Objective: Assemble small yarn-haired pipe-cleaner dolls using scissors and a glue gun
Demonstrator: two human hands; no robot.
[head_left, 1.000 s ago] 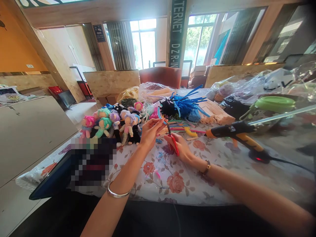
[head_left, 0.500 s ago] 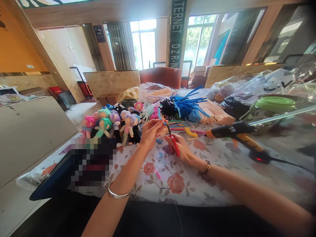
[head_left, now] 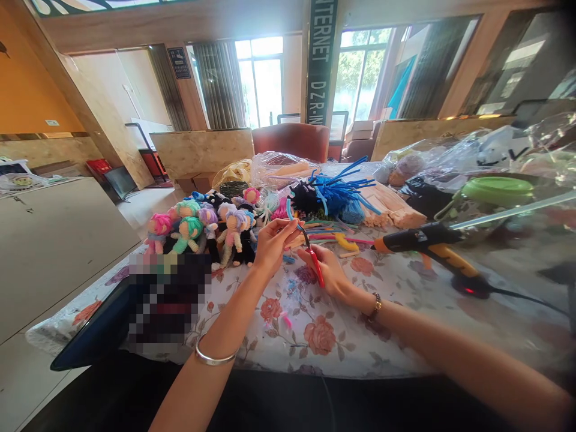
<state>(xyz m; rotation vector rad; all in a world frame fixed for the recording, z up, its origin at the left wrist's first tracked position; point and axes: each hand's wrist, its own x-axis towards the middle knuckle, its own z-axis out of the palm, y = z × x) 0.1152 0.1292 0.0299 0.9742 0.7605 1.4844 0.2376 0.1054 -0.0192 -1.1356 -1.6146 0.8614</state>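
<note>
My left hand (head_left: 272,243) pinches a light blue pipe cleaner (head_left: 290,208), whose end curves up above the fingertips. My right hand (head_left: 330,271) is closed around the red handles of a pair of scissors (head_left: 317,264). Their dark blades point up and left, reaching the pipe cleaner by my left fingertips. Whether the blades are open or closed on it is too small to tell. Small blue fluff clippings (head_left: 294,289) and a pink scrap (head_left: 287,319) lie on the flowered tablecloth (head_left: 351,327) below my hands.
Several small dolls (head_left: 189,231) with coloured hair stand at the left, behind a dark blue pixelated object (head_left: 90,327). A bundle of blue pipe cleaners (head_left: 346,189) lies behind my hands. To the right, a glue gun (head_left: 405,240) rests with its red light on, near a green lid (head_left: 497,189).
The scissors have tilted slightly and shifted a little left with my right hand. My left hand keeps its pinch on the pipe cleaner, and the camera view has shifted slightly.
</note>
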